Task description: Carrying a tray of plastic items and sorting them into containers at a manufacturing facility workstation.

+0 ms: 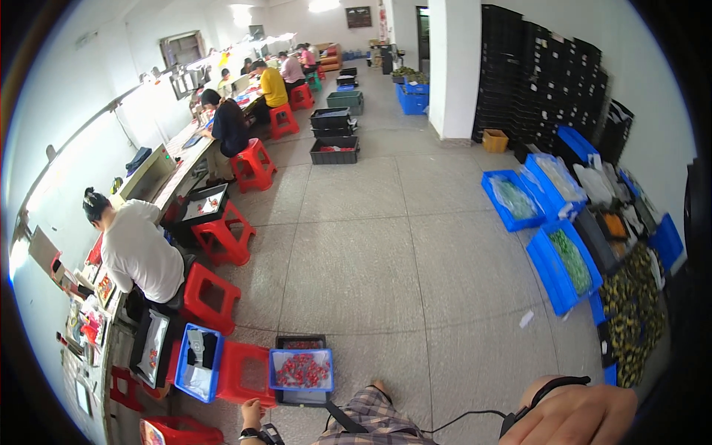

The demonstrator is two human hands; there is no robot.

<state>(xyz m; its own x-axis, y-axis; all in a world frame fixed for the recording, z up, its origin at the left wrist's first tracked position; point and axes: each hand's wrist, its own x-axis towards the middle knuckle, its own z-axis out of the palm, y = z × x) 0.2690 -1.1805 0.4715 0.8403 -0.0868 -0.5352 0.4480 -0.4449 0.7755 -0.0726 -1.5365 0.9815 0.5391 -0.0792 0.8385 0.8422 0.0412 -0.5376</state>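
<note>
My left hand (pixel 253 413) hangs low beside a red stool (pixel 245 365), its fingers loosely bent and nothing visible in them. A band and a small dark device sit on that wrist. Close by, a blue tray (pixel 301 369) of small red pieces rests on dark trays. Very near the lens at the lower right is my right hand (pixel 582 411), its fingers folded; the fingertips are hidden and I cannot make out what they hold, if anything. A black band lies across that wrist, and a black cable (pixel 463 417) runs to it.
Seated people work along a bench (pixel 178 152) on the left, with red stools in the aisle. Another blue tray (pixel 199 363) stands at the near left. Blue crates (pixel 555 293) and stacked black crates (pixel 512 81) line the right, past a white pillar (pixel 455 70). Grey crates (pixel 334 152) stand further off.
</note>
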